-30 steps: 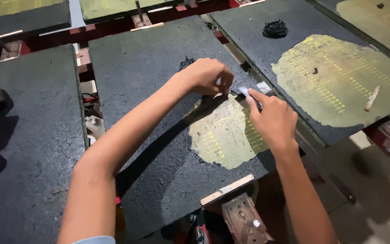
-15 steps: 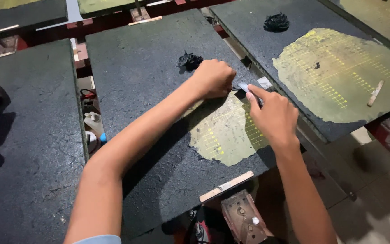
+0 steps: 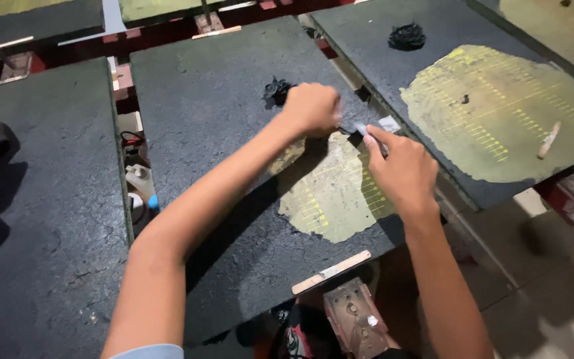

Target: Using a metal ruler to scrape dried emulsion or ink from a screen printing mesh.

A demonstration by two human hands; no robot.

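A dark coated board [image 3: 214, 100] lies in front of me with a scraped yellowish patch [image 3: 330, 193] showing rows of small marks. My left hand [image 3: 311, 108] is a closed fist at the patch's upper edge, pinching something small that I cannot make out. My right hand [image 3: 401, 169] grips a thin scraper tool [image 3: 361, 133], its tip pressed on the board beside the left hand. A clump of black peeled coating [image 3: 276, 90] sits just left of my left hand.
To the right, another dark board [image 3: 393, 73] has a larger scraped patch [image 3: 499, 113], a black clump [image 3: 406, 36] and a small stick [image 3: 549, 139]. A wooden strip [image 3: 331, 272] lies at the near edge. More dark boards [image 3: 41, 199] lie left. A metal block [image 3: 353, 316] sits below.
Both hands stay together at the patch's top edge. The view has shifted slightly, and the black clump near my left hand has come into clearer view.
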